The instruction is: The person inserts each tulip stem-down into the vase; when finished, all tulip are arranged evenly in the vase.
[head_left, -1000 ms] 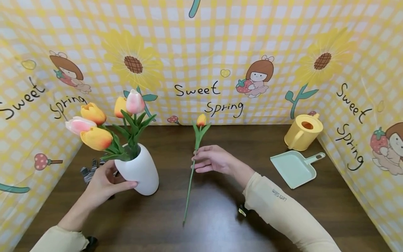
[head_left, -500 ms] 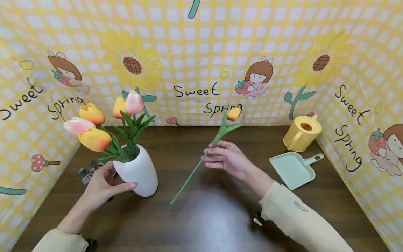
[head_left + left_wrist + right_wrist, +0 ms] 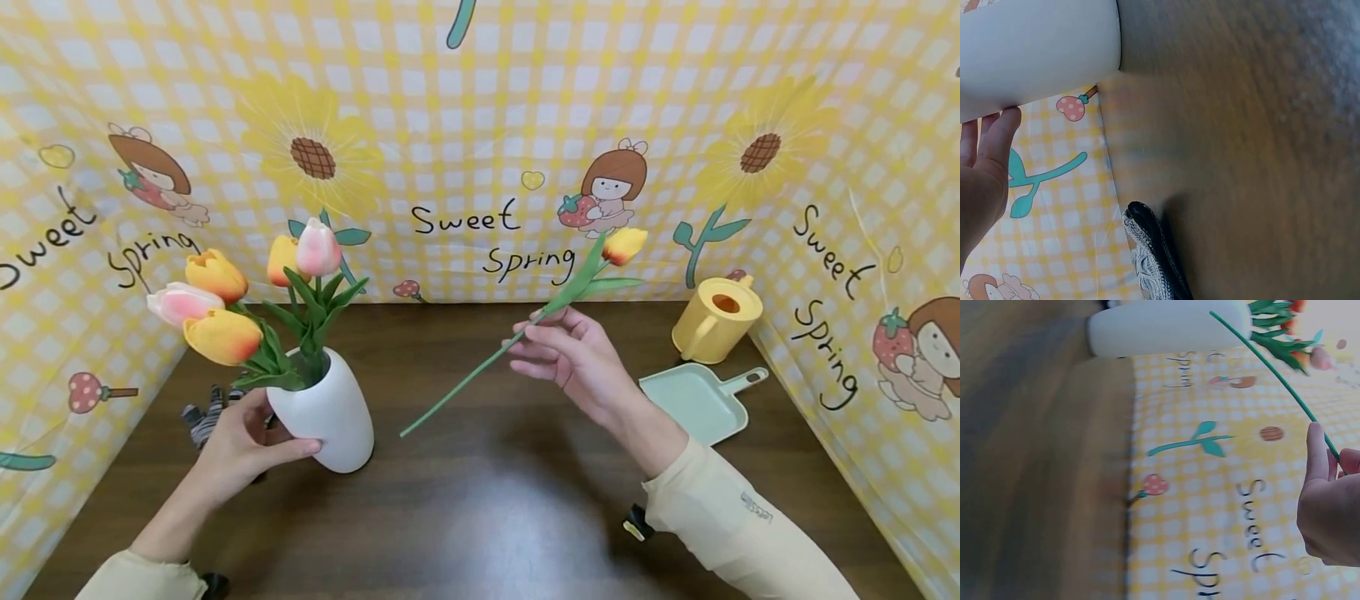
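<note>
My left hand (image 3: 240,450) grips the side of a white vase (image 3: 330,417), thumb across its front and fingers behind. Several yellow-orange and pink tulips (image 3: 225,335) stand in the vase, leaning over its rim. My right hand (image 3: 581,362) pinches the green stem of a single yellow-orange tulip (image 3: 625,247) just under its leaves. This tulip is tilted, its bloom up to the right and its bare stem end pointing down-left toward the vase, apart from it. In the right wrist view the stem (image 3: 1272,372) crosses in front of the vase (image 3: 1166,328).
A yellow watering can (image 3: 717,321) stands at the back right, with a pale green dustpan (image 3: 693,400) in front, partly behind the right forearm. A striped grey-and-black cloth item (image 3: 206,421) lies behind the left hand. Gingham cloth (image 3: 465,125) walls the dark wooden table (image 3: 450,517).
My right hand has moved right and up with the tulip, turning it from nearly upright to a slant, the stem end swinging up and left. The left hand stays on the vase.
</note>
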Tool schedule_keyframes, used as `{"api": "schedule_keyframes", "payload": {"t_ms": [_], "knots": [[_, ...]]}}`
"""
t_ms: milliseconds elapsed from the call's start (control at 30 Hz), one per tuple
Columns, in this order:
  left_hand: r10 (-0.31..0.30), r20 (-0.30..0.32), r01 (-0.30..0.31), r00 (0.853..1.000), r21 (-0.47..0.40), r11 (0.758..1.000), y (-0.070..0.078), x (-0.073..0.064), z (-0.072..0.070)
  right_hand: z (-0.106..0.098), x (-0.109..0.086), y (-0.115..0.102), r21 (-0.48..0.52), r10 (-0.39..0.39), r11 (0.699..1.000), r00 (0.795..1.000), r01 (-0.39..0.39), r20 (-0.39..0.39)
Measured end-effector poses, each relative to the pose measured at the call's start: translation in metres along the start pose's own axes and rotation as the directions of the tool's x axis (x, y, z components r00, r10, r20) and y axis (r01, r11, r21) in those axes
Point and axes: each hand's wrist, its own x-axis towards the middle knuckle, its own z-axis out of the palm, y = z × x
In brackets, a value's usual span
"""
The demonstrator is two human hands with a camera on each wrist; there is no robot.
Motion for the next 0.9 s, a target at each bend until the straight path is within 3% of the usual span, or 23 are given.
{"api": "schedule_keyframes", "payload": {"t_ms": [300, 600, 900], "knots": [[-0.015, -0.004, 0.015, 1.0, 0.045, 0.999, 0.002, -0.002, -0.001, 0.017, -0.004, -0.024, 0.03, -0.149, 0.989, 0.988, 0.147, 0.044], [-0.007, -0.005, 0.007, 1.0, 0.0, 1.0, 0.0, -0.001, 0.0, 0.035, 0.0, -0.029, 0.065, -0.236, 0.97, 0.97, 0.232, 0.056], [-0.005, -0.01, 0.005, 1.0, 0.004, 1.0, 0.0, -0.001, 0.0, 0.056, 0.003, -0.03, 0.09, -0.351, 0.935, 0.933, 0.344, 0.079]]}}
